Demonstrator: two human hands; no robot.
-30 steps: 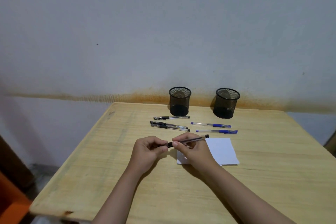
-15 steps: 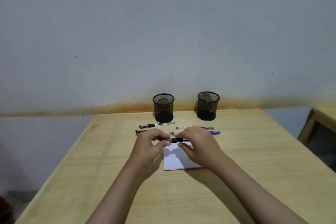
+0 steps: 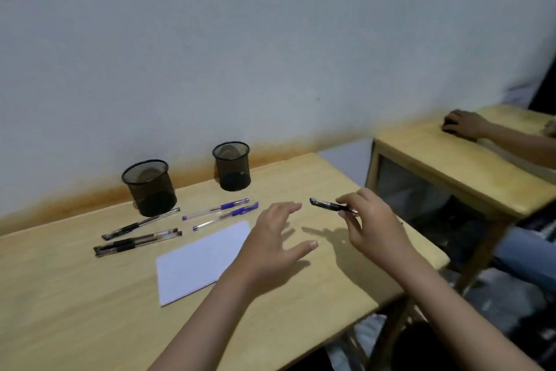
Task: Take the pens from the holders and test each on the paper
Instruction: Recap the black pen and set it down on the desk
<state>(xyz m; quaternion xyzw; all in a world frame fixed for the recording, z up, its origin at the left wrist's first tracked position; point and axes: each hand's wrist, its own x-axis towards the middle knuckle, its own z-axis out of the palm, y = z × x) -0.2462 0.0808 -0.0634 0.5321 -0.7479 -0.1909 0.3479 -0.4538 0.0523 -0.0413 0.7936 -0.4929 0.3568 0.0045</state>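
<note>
Black pen [image 3: 329, 206] sits pinched in the right hand [image 3: 374, 227]; left hand [image 3: 272, 245] hovers spread, empty, beside the paper [image 3: 200, 260]

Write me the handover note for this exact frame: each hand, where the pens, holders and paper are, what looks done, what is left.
Left hand: open, fingers spread, above the table.
Right hand: pinches a black pen in the air, right of the paper.
Three black pens and two blue pens lie behind the paper; both holders look empty.
Done: pens taken out.
Left: cannot tell which are tested; no marks show on the paper.
</note>
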